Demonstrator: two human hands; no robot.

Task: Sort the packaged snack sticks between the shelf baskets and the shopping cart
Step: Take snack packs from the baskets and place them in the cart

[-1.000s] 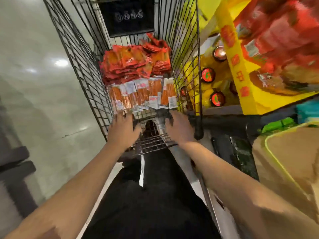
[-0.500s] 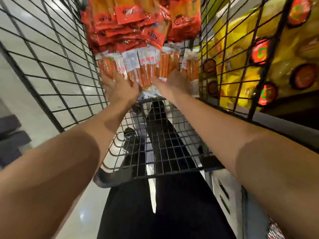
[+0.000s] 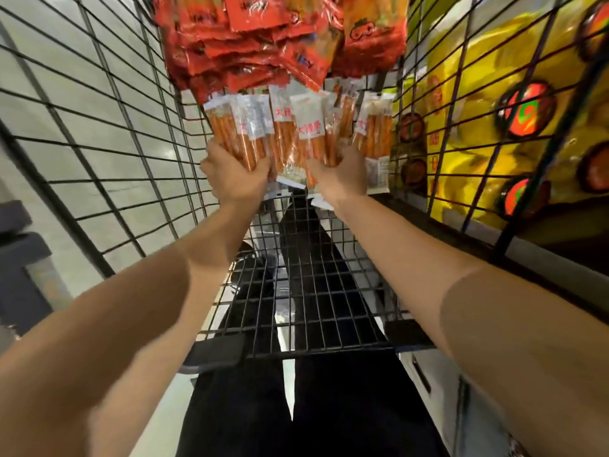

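Head view looks down past both forearms into a wire shopping cart [image 3: 108,150], whose left wall of black mesh runs up the left of the picture with pale floor behind it. Moving rightward, the left hand [image 3: 235,173] is curled around the lower ends of a cluster of clear snack-stick packs [image 3: 244,130], the orange sticks showing through the wrapping and white labels at their tops. Just beside it, the right hand [image 3: 342,176] grips a second cluster of the same packs [image 3: 316,133], with one more pack [image 3: 374,130] fanned out at its right edge; whether the fingers wrap that one too I cannot tell. Both clusters are raised off the cart floor, near each other at the middle of the cart. Above and behind them a heap of red snack bags [image 3: 250,37] fills the far end of the cart, touching the tops of the held packs. Further right, through the right mesh wall, yellow packaged goods [image 3: 494,110] sit on a store shelf; no shelf basket is plainly visible. As a judgement, the sorting is at an early or middle stage: the stick packs are gathered in hand but not yet delivered anywhere, and the red heap lies unsorted in the cart, so most of the work looks left to do.
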